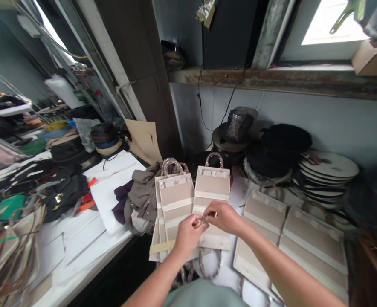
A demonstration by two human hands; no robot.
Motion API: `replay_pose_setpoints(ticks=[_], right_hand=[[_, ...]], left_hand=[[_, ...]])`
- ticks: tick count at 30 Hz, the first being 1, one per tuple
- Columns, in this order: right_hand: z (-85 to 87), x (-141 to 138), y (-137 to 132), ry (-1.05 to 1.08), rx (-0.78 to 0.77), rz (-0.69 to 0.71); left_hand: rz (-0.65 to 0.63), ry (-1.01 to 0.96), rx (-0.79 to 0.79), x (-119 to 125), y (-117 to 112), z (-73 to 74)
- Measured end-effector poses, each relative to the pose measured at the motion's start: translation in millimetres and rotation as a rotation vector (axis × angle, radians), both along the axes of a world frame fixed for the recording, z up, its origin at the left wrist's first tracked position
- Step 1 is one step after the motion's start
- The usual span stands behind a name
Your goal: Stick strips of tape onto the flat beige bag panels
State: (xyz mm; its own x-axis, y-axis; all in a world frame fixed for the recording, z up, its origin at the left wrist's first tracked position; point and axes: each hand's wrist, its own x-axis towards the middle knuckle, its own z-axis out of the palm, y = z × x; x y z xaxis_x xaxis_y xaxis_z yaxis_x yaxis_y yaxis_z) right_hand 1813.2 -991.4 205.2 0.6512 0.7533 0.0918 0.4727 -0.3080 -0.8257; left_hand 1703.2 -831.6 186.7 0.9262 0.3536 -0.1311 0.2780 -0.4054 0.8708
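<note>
My left hand (188, 235) and my right hand (223, 217) meet above a beige bag panel (211, 189) with a curved, wrapped handle (214, 160). Their fingertips pinch a small pale piece (202, 221), too small to identify. Under my left hand lies a second stack of beige panels (175, 200) with a looped handle (172, 166) and a loose tan strip (161, 247). Two more panels (264, 215) (314, 247) lie flat to the right of my right forearm.
Crumpled grey-brown and purple cloth (142, 198) lies left of the panels, beside a white-topped work table (70, 243) holding dark straps and scraps. Black hat-like rolls (278, 149) and a stack of white discs (329, 165) stand against the wall, under a rusty ledge (255, 79).
</note>
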Motion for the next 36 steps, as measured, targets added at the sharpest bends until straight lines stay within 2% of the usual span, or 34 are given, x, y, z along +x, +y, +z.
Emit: replay_pose_setpoints(ticks=[2,5,9,14,19,23,25,29,32,36], right_hand=[[7.5,2.8,2.6,-0.083,-0.084,-0.017],[16.0,7.4,8.2,-0.172,-0.132,0.012],[18.9,12.7,21.1,-0.239,-0.186,0.082],[8.9,25.9,39.4,-0.355,-0.3,0.054],[-2.4,40.3,55.8,-0.417,-0.334,-0.005],[-12.0,56.2,68.0,-0.404,-0.271,-0.07],[-19.7,72.3,71.1,-0.372,-0.233,-0.153],[-34.2,119.5,73.1,-0.179,-0.062,-0.438],[-38.1,149.3,78.7,-0.076,-0.027,-0.525],[-37.4,162.4,94.7,-0.113,-0.162,-0.562]], left_hand=[[-0.039,-0.025,0.049,3.3,2.1,1.9],[-0.075,-0.064,0.096,7.5,9.0,5.8],[-0.114,-0.081,0.07,11.7,21.7,9.0],[-0.097,-0.045,0.01,20.6,35.4,-2.7],[-0.088,-0.155,0.179,35.3,44.9,-16.6],[-0.106,-0.277,0.366,45.8,51.2,-18.3],[-0.156,-0.32,0.393,45.2,47.9,-19.9],[-0.249,-0.338,0.277,35.6,31.6,-29.8],[-0.143,-0.213,0.121,31.1,34.0,-40.0],[0.06,-0.075,-0.028,28.9,67.4,-50.5]])
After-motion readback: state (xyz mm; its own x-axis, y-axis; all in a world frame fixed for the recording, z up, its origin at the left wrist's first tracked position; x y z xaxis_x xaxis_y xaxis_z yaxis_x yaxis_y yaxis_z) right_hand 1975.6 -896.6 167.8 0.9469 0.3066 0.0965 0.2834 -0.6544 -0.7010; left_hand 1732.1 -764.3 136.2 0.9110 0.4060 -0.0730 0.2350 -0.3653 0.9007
